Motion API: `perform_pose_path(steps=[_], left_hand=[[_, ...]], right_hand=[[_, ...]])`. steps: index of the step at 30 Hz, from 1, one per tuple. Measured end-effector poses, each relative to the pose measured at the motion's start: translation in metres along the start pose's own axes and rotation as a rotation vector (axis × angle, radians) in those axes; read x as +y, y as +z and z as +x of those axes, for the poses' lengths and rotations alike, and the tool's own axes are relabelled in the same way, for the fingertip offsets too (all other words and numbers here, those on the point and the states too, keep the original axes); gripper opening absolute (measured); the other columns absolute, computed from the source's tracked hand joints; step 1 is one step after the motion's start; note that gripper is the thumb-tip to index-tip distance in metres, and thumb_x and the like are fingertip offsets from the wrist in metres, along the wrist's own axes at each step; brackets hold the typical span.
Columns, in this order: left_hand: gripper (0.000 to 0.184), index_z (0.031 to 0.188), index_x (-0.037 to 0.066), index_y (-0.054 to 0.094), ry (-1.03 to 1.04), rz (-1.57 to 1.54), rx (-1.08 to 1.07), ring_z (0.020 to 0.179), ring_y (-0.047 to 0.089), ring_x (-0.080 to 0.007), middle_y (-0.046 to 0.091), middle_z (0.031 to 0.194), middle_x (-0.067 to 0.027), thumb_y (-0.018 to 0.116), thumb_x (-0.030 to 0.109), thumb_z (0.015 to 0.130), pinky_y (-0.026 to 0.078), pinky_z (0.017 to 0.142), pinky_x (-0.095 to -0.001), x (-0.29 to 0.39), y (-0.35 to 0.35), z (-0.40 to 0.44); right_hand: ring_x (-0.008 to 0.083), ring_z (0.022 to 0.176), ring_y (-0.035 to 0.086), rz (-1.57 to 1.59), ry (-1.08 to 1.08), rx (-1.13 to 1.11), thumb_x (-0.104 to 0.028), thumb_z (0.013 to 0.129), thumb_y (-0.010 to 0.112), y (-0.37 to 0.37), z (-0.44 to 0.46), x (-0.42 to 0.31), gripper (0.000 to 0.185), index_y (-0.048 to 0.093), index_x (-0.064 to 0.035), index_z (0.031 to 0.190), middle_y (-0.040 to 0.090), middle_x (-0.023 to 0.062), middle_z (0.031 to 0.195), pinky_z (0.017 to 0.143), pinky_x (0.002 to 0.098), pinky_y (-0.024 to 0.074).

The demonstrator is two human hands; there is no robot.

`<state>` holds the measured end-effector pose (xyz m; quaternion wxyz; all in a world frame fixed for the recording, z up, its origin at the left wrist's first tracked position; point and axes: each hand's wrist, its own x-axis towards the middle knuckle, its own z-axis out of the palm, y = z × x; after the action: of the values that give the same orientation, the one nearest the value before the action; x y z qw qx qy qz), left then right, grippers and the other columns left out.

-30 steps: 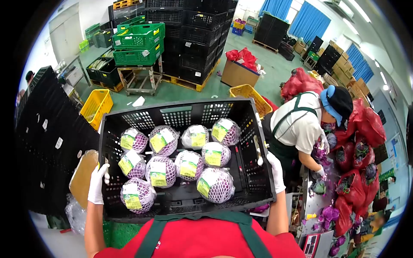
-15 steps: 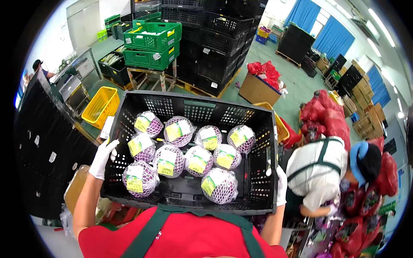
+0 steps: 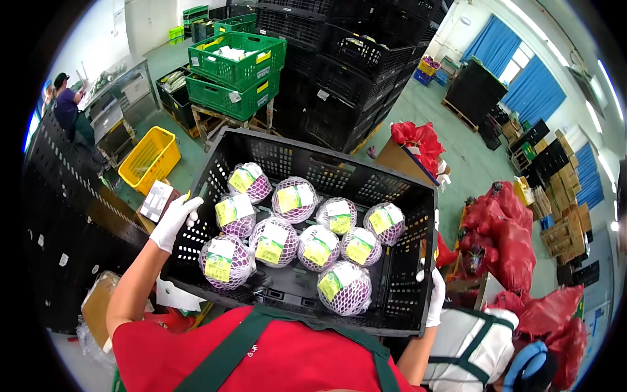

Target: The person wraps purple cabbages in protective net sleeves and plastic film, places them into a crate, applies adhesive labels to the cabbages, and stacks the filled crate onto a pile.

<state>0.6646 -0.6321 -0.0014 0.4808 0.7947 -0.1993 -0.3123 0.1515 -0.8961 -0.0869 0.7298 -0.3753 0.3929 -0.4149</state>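
Observation:
Between my two hands is a black plastic crate [image 3: 274,157] with perforated walls, held in front of my red shirt. Inside sit several purple cabbages [image 3: 277,242], each in net and clear wrap with a yellow-green label. My left hand [image 3: 176,221], in a white glove, is closed around the crate's left end. On the right end, my white-gloved right hand [image 3: 433,297] grips the rim, its fingers partly hidden by the wall.
Green crates [image 3: 238,62] stand on a stand ahead, beside tall stacks of black crates [image 3: 356,78]. A yellow basket [image 3: 149,157] lies to the left. Red sacks [image 3: 499,228] are piled right, where a co-worker in white [image 3: 467,343] bends close by. Another person [image 3: 67,104] is far left.
The view has turned and the surroundings have shifted. The crate sits a little further right and more slanted in view, still in both hands. The co-worker in white appears lower.

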Motion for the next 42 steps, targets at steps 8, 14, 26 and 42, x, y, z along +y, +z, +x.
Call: perform_pose_path(steps=[8,14,26,42], left_hand=[[0.018,0.086,0.011,0.057,0.044,-0.101,-0.082,0.051,0.041,-0.0017,0.048,0.061,0.0074,0.062,0.028,0.090,0.032,0.047,-0.0181,0.056,0.055,0.137],[0.026,0.089,0.011,0.059,0.008,-0.254,-0.211,0.050,0.049,-0.0067,0.053,0.058,0.0047,0.063,0.037,0.089,0.040,0.049,-0.0197,0.185,0.069,0.238],[0.086,0.142,-0.008,0.028,0.525,-0.566,-0.861,0.070,0.056,-0.0151,0.052,0.081,-0.0044,0.039,0.062,0.094,0.052,0.063,-0.0291,0.233,0.058,0.331],[0.071,0.126,-0.004,0.050,0.658,-0.561,-0.461,0.060,0.062,-0.0217,0.058,0.070,-0.0082,0.039,0.058,0.094,0.056,0.053,-0.0324,0.191,0.096,0.237]], right_hand=[[0.0090,0.077,0.053,0.133,-0.018,0.016,-0.029,0.092,0.054,0.022,0.129,-0.016,0.029,0.065,-0.0031,0.099,0.059,-0.0011,0.080,0.073,0.0250,0.0401],[0.0112,0.070,0.052,-0.172,-0.255,0.045,-0.027,0.087,0.058,0.086,0.236,-0.138,0.026,0.063,-0.0042,0.098,0.056,-0.0023,0.075,0.069,0.0248,0.0400],[0.0116,0.059,0.058,-0.095,-0.441,-0.122,-0.025,0.092,0.050,0.076,0.318,-0.209,0.035,0.064,0.0051,0.104,0.063,0.0022,0.069,0.054,0.0240,0.0470],[0.0127,0.065,0.063,-0.077,-0.456,-0.521,-0.021,0.092,0.050,0.016,0.500,-0.231,0.037,0.057,0.0038,0.117,0.067,0.0077,0.086,0.052,0.0236,0.0519]])
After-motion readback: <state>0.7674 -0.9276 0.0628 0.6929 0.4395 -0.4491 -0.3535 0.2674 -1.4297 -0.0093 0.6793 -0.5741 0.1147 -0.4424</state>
